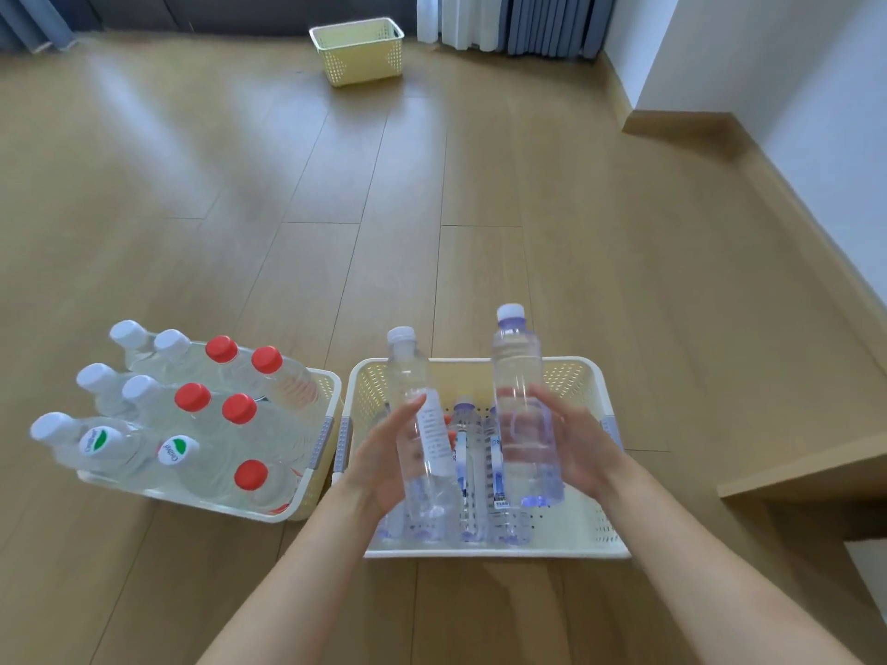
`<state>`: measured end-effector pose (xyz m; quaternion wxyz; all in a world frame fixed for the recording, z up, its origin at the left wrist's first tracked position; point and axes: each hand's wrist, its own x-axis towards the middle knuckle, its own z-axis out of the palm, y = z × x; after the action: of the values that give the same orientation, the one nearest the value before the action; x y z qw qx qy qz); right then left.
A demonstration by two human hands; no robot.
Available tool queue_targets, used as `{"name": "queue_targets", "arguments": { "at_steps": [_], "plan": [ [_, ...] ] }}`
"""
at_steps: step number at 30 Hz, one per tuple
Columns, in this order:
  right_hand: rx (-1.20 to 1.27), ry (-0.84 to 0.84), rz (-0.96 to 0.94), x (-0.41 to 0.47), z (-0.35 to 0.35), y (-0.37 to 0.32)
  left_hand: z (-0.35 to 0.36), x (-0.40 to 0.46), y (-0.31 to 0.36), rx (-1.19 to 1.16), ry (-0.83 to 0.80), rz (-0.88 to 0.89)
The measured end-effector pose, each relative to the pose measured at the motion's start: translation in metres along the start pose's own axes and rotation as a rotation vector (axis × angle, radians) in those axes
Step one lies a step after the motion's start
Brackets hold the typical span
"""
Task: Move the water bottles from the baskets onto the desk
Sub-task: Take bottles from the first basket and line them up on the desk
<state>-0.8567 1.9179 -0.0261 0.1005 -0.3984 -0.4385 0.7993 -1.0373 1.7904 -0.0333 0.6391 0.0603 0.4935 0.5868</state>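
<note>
Two bottles raised above basket (485, 364), left bottle (422, 424) in left fingers (408, 415), right bottle (523, 415) in right fingers (552, 400)

Bright, even daylight enters from the curtains (523, 21) at the top. Broad pale sheen streaks the wooden floor (336, 184) towards the camera. Shadows are soft and faint. Wide-angle lens bends floor planks and the wall (816, 112) outward at the edges. Slight motion blur softens the hands (384, 453) and held bottles (521, 405); overall sharpness is moderate.
</note>
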Motion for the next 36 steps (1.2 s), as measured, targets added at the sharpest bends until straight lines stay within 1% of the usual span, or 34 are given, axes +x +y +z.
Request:
{"name": "queue_targets", "arguments": {
  "at_steps": [2, 5, 10, 15, 19, 23, 27, 31, 36],
  "plan": [
    [-0.013, 0.021, -0.059, -0.006, 0.013, -0.014, 0.009, -0.003, 0.010, -0.023, -0.036, 0.033],
    [-0.012, 0.086, -0.120, -0.008, 0.025, -0.025, 0.021, -0.004, 0.022, 0.054, -0.038, 0.060],
    [-0.044, 0.286, -0.141, -0.002, 0.029, -0.027, 0.034, 0.007, 0.033, 0.215, 0.050, 0.166],
    [-0.060, 0.353, -0.133, 0.007, 0.025, -0.027, 0.046, 0.018, 0.040, 0.324, 0.123, 0.167],
    [-0.080, 0.415, -0.150, 0.004, 0.022, -0.056, 0.070, 0.021, 0.069, 0.395, 0.162, 0.199],
    [-0.027, 0.449, -0.136, -0.025, 0.029, -0.111, 0.113, -0.003, 0.120, 0.370, 0.205, 0.210],
    [0.039, 0.506, -0.146, -0.077, 0.043, -0.182, 0.176, -0.046, 0.176, 0.389, 0.190, 0.204],
    [0.109, 0.538, -0.173, -0.151, 0.062, -0.265, 0.254, -0.109, 0.234, 0.432, 0.145, 0.177],
    [0.111, 0.590, -0.215, -0.262, 0.087, -0.383, 0.349, -0.195, 0.309, 0.444, 0.092, 0.166]
  ]
}}
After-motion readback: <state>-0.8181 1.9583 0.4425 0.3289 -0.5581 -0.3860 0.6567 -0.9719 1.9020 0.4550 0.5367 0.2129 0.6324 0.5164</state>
